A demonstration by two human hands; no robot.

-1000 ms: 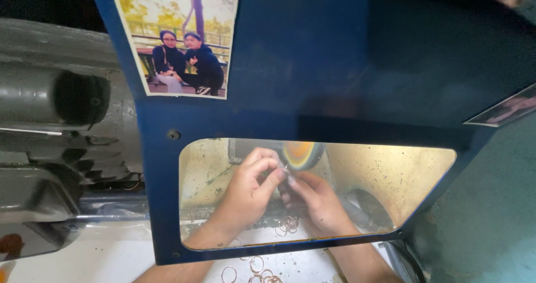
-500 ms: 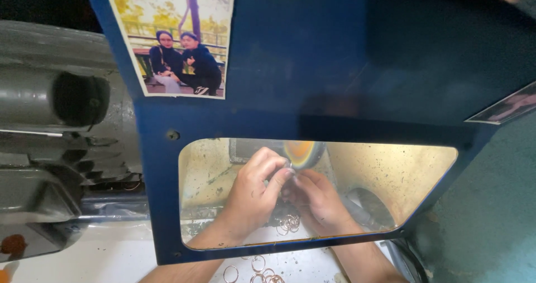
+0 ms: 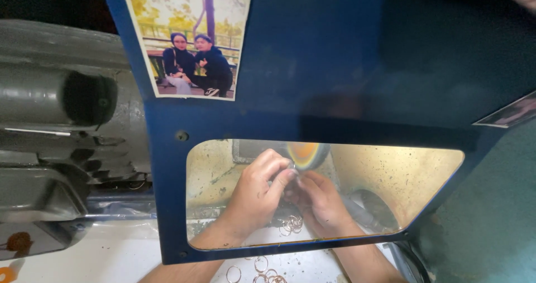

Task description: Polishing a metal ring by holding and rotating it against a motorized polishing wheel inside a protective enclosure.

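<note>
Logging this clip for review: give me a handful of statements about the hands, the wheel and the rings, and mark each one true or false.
1. Both hands work behind a window in a blue guard panel. True.
2. The left hand and right hand are far apart. False: their fingers meet just below the orange wheel.
3. Loose metal rings lie on the white surface near the forearms. True.
4. The blue panel is bare. False: a photo is stuck to its upper left.
</note>
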